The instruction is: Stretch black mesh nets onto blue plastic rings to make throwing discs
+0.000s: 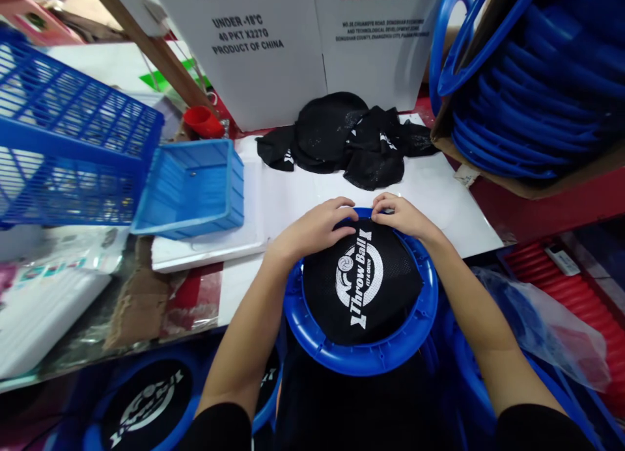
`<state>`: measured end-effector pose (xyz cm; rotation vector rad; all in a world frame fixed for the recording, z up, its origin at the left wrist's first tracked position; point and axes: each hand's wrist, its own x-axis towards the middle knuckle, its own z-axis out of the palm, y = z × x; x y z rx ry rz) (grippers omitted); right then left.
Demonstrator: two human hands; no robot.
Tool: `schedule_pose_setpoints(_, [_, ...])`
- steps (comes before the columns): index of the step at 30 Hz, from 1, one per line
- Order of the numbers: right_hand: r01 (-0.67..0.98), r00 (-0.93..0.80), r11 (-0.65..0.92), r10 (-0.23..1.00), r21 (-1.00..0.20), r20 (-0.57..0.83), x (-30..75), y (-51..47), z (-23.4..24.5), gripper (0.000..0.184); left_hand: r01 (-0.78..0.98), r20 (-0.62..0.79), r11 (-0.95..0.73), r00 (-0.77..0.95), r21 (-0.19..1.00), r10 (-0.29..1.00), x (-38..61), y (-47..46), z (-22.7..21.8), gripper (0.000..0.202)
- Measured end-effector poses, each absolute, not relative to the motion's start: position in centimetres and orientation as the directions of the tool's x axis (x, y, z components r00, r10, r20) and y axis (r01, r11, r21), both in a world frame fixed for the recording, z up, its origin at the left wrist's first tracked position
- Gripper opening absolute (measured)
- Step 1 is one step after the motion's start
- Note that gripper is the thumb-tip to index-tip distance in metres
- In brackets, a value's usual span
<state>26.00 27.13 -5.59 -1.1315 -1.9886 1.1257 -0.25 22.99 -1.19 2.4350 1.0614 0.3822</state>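
Observation:
A round blue plastic ring (312,330) rests in front of me, with a black mesh net (364,288) printed "Throw Ball" lying across it. My left hand (317,230) presses its fingers down on the net's far edge at the ring's rim. My right hand (403,215) pinches the same far edge of the net just beside it. Both hands are closed on the mesh where it meets the rim.
A pile of black mesh nets (342,138) lies on the white tabletop (439,191). A small blue basket (193,187) and a bigger blue crate (63,138) stand left. Stacked blue rings (527,80) fill a carton right. Finished discs (141,399) sit below left.

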Motion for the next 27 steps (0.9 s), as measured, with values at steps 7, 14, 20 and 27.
schedule_pose_setpoints(7, [0.501, -0.568, 0.643, 0.749, -0.579, 0.341, 25.0, 24.8, -3.8, 0.017, 0.928, -0.127, -0.33, 0.353, 0.172, 0.927, -0.7, 15.1, 0.0, 0.052])
schedule_pose_setpoints(14, [0.535, -0.815, 0.737, 0.579, -0.414, -0.022, 22.5, 24.8, -2.9, 0.043, 0.962, -0.139, -0.208, 0.234, 0.179, 0.962, 0.6, 14.2, -0.7, 0.066])
schedule_pose_setpoints(20, [0.494, -0.801, 0.672, 0.599, -0.552, 0.013, 23.3, 26.3, -4.4, 0.028, 0.835, -0.052, -0.151, 0.209, 0.53, 0.976, -1.5, 16.2, -1.5, 0.021])
schedule_pose_setpoints(27, [0.402, -0.764, 0.555, 0.642, -0.728, 0.067, 23.6, 26.6, -4.5, 0.014, 0.741, 0.01, -0.192, 0.243, 0.643, 0.97, -2.7, 17.4, -3.1, 0.013])
